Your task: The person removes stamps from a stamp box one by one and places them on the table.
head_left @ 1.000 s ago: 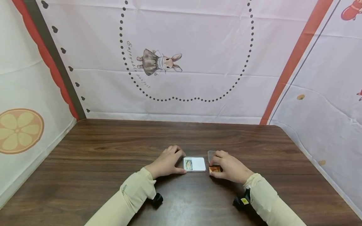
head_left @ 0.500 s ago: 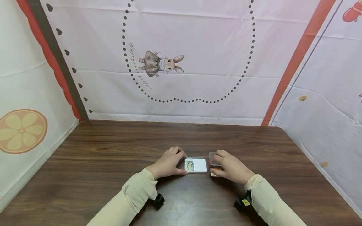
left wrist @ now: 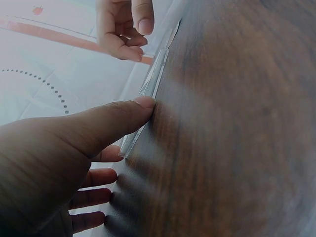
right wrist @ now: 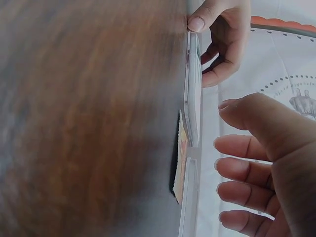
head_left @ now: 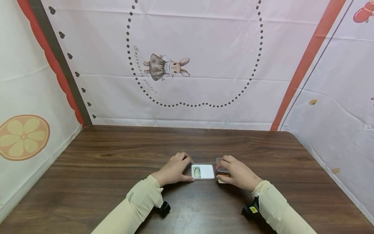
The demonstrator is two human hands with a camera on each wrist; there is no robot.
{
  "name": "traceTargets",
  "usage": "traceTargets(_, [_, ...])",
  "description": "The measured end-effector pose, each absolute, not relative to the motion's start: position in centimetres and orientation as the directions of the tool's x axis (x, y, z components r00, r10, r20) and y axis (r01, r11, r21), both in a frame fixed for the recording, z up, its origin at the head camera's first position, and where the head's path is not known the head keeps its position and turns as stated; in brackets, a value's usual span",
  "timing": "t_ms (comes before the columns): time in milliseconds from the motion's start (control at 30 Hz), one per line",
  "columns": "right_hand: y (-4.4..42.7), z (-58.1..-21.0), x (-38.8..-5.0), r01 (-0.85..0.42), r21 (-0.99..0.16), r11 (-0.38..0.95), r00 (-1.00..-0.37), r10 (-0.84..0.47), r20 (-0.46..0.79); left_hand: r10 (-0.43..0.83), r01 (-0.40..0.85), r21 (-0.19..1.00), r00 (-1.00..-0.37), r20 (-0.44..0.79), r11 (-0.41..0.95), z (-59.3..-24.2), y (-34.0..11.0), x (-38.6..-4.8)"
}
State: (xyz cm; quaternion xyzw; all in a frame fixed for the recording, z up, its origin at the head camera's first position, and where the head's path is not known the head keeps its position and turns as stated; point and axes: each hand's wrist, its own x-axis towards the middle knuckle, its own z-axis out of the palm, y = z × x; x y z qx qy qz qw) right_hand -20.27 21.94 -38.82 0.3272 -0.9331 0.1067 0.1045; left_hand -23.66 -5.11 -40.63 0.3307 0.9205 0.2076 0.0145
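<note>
My left hand holds a flat clear plastic case by its left end, thumb on the near edge and index finger on the far one. Inside the case are a white card and a small greenish picture like a stamp. My right hand is just right of it, fingers bent and apart, with nothing between them in the right wrist view. Under that hand lies an orange stamp with a jagged edge, partly hidden in the head view. Beside the stamp, a second clear plastic piece rests on the table, partly covered by the fingers.
The brown wooden table runs back to a printed cloth wall, with more cloth on both sides. Black wrist cameras hang below the left cuff and the right cuff.
The orange stamp, between my right thumb and fingers a second ago, now lies lower on the table with those fingers off it. My left hand keeps its hold. The head view has shifted slightly.
</note>
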Motion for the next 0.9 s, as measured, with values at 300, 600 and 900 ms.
traceTargets(300, [21.78,-38.82,-20.30,-0.628,-0.147,0.764,-0.771,-0.584,0.255,0.613,0.606,0.384,-0.781,0.119,0.697,-40.60,-5.03,-23.56])
traceTargets(600, [21.50,-38.71,-20.41,-0.627,-0.152,0.764,-0.771,-0.582,0.258,0.615,0.609,0.381,-0.779,0.122,0.696,-40.67,-5.10,-23.65])
traceTargets(900, [21.17,-38.58,-20.54,-0.643,-0.144,0.752,-0.756,-0.594,0.274,0.616,0.609,0.373,-0.779,0.117,0.700,-40.77,-5.15,-23.72])
